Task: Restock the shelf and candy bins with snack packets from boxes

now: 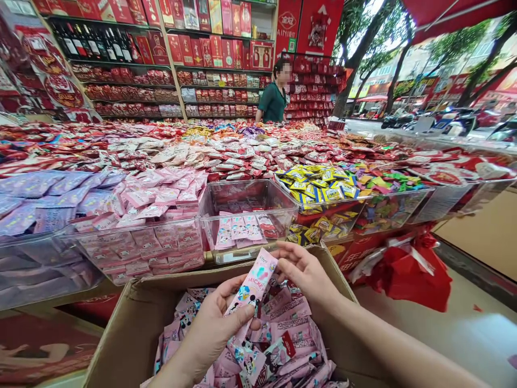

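Note:
A long pink candy packet point(258, 275) printed with cartoon characters and the word "MICKEY" is held tilted over an open cardboard box point(117, 337). My left hand point(214, 323) is closed around its lower end, thumb on top. At the packet's upper right edge, my right hand point(309, 277) has its thumb and fingers closed on it. Loose pink packets point(297, 328) of similar look fill the box below both hands. Just beyond stands a clear plastic bin point(207, 229), with a row of matching pink packets point(239, 229) standing at its front.
Neighbouring bins hold pink square packets point(161, 199), lilac packets point(60, 194) and yellow packets point(319, 186). Red bags point(416, 275) hang at the right. Behind the display, a person in a green shirt point(274, 102) stands before shelves of red boxes point(214, 51).

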